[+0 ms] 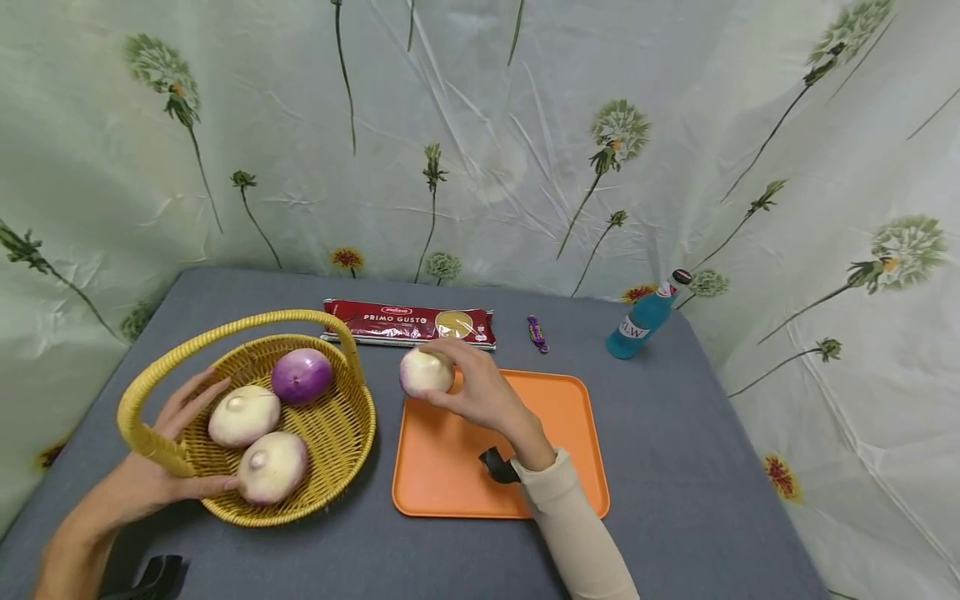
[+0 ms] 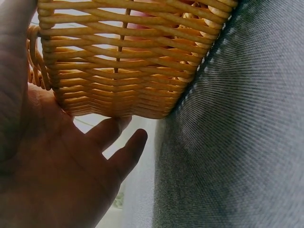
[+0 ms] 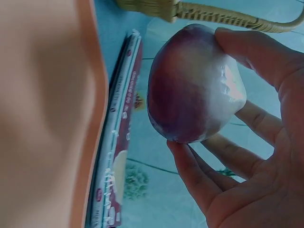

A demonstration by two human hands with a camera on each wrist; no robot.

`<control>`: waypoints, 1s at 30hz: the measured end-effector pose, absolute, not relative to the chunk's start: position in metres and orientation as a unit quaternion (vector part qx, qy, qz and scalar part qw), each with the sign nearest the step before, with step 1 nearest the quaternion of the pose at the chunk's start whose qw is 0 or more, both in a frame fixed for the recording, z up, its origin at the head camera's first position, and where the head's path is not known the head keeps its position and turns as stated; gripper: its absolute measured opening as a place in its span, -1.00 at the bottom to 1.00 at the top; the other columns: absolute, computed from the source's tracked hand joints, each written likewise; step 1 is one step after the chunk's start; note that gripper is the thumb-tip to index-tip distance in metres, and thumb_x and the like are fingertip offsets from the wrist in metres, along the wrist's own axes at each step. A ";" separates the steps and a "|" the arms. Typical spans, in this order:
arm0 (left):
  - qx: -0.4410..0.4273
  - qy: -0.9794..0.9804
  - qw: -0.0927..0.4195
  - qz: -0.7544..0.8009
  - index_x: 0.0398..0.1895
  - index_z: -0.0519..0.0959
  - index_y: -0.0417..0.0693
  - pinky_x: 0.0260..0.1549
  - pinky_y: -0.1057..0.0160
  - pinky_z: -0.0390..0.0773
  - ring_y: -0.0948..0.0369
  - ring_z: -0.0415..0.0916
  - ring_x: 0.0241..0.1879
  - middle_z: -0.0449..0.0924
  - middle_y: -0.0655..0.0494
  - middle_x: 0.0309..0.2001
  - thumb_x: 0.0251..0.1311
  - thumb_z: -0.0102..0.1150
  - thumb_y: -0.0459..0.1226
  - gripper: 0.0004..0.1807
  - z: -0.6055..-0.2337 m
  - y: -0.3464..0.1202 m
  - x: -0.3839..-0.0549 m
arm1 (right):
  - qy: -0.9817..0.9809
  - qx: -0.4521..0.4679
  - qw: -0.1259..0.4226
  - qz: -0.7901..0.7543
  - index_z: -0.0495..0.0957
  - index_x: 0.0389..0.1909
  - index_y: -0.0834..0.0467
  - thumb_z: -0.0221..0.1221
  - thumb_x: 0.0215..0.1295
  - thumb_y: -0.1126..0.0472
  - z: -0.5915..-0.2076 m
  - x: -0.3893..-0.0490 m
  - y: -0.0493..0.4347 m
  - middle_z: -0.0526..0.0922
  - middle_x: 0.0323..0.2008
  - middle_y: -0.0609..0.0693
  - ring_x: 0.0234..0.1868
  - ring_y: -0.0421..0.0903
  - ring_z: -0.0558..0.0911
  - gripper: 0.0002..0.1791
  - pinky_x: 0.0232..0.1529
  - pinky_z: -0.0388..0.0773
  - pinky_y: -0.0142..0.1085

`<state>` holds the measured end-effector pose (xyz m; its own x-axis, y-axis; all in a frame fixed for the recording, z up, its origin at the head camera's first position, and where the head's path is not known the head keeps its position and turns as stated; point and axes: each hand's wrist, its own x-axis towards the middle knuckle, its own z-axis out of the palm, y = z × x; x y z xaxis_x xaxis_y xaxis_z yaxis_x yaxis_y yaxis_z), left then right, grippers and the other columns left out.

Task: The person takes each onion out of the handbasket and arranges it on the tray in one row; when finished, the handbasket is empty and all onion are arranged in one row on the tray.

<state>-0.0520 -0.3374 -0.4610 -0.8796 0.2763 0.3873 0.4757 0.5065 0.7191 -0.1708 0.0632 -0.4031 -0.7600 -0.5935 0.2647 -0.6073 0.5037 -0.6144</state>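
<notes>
My right hand (image 1: 480,387) pinches a white and purple turnip (image 1: 427,372) above the far left corner of an orange tray (image 1: 498,492). In the right wrist view, the thumb and fingertips hold this turnip (image 3: 190,85) from two sides. On the left, my left hand (image 1: 153,462) holds the near left side of a yellow wicker basket (image 1: 337,454), beside the base of its handle. Inside the basket lie two mostly white turnips (image 1: 243,415) and one with its purple side up (image 1: 302,376). The left wrist view shows fingers (image 2: 128,154) along the basket's outer wall.
Behind the tray lies a red Primo Gusto packet (image 1: 408,323), with a small purple wrapped candy (image 1: 537,333) to its right. A blue bottle (image 1: 648,317) stands at the back right. Floral fabric (image 1: 495,142) hangs behind the grey-covered table (image 1: 697,467).
</notes>
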 end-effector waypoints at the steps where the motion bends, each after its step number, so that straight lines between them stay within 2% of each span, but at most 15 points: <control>1: -0.219 -0.861 0.113 -0.445 0.50 0.14 -0.36 0.25 0.64 -0.20 0.33 -0.26 0.53 -0.16 -0.20 0.57 -0.57 0.68 -0.52 0.35 -0.461 -0.338 -0.052 | -0.869 0.345 0.008 0.355 0.53 0.24 0.07 0.45 0.15 0.11 -0.405 -0.173 0.064 0.58 0.22 -0.02 0.22 -0.08 0.54 -0.39 0.13 0.54 -0.16; 6: -0.220 -0.862 0.112 -0.442 0.51 0.14 -0.36 0.25 0.63 -0.19 0.31 -0.27 0.54 -0.16 -0.23 0.56 -0.57 0.68 -0.52 0.35 -0.462 -0.338 -0.055 | -0.873 0.344 0.006 0.346 0.54 0.20 0.10 0.46 0.12 0.15 -0.412 -0.181 0.066 0.62 0.16 -0.01 0.15 -0.08 0.57 -0.41 0.11 0.54 -0.17; 13: -0.219 -0.860 0.111 -0.447 0.50 0.14 -0.36 0.24 0.63 -0.19 0.31 -0.27 0.54 -0.16 -0.22 0.57 -0.55 0.67 -0.52 0.33 -0.461 -0.337 -0.052 | -0.887 0.332 -0.007 0.322 0.54 0.20 0.11 0.45 0.13 0.10 -0.416 -0.187 0.067 0.61 0.18 0.05 0.22 0.01 0.55 -0.41 0.17 0.51 -0.08; 20: -0.212 -0.861 0.108 -0.450 0.51 0.15 -0.34 0.23 0.64 -0.19 0.32 -0.28 0.53 -0.18 -0.19 0.57 -0.54 0.66 -0.53 0.32 -0.462 -0.338 -0.051 | -0.892 0.325 -0.026 0.313 0.55 0.18 0.12 0.44 0.13 0.11 -0.420 -0.189 0.068 0.63 0.14 0.04 0.19 0.01 0.56 -0.42 0.18 0.50 -0.11; 30: -0.202 -0.861 0.102 -0.456 0.50 0.17 -0.32 0.21 0.65 -0.19 0.34 -0.28 0.52 -0.18 -0.12 0.58 -0.51 0.65 -0.54 0.30 -0.462 -0.336 -0.050 | -0.899 0.309 -0.032 0.308 0.52 0.22 0.15 0.44 0.15 0.10 -0.427 -0.185 0.065 0.56 0.24 0.07 0.27 0.05 0.50 -0.39 0.26 0.45 -0.06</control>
